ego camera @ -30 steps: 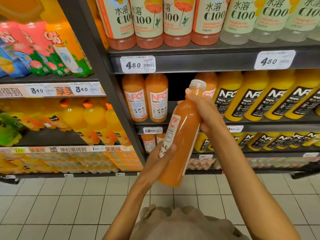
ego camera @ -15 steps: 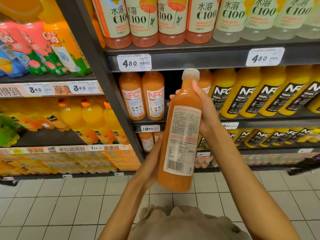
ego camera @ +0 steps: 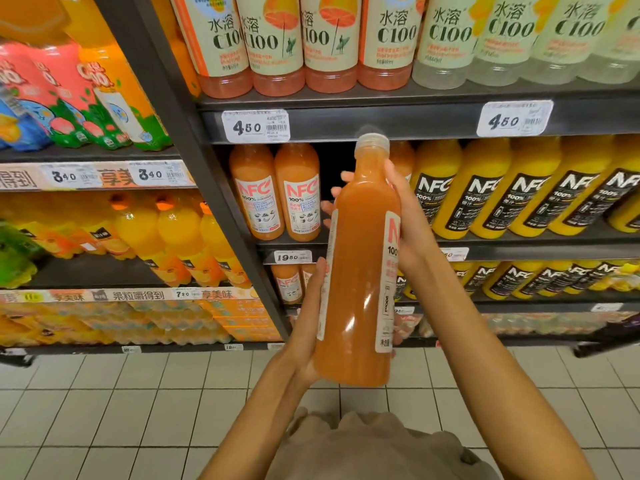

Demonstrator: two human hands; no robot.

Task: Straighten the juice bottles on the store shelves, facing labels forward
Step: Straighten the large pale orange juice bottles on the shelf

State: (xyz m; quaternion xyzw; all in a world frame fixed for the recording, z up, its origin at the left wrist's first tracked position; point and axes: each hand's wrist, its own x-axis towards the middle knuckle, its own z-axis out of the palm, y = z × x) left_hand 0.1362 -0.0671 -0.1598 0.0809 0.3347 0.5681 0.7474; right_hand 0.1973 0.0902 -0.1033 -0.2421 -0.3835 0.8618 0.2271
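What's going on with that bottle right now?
Both hands on the bottle: right hand grips up top, left hand steadies the base. Bottle upright, off the shelf, label edge-on. Nothing in the way.

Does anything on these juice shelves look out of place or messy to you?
Yes. There is a dark gap in the row beside two orange bottles. Its likely bottle is off the shelf, held by the left hand and right hand, its label turned sideways. Nothing looks spilled.
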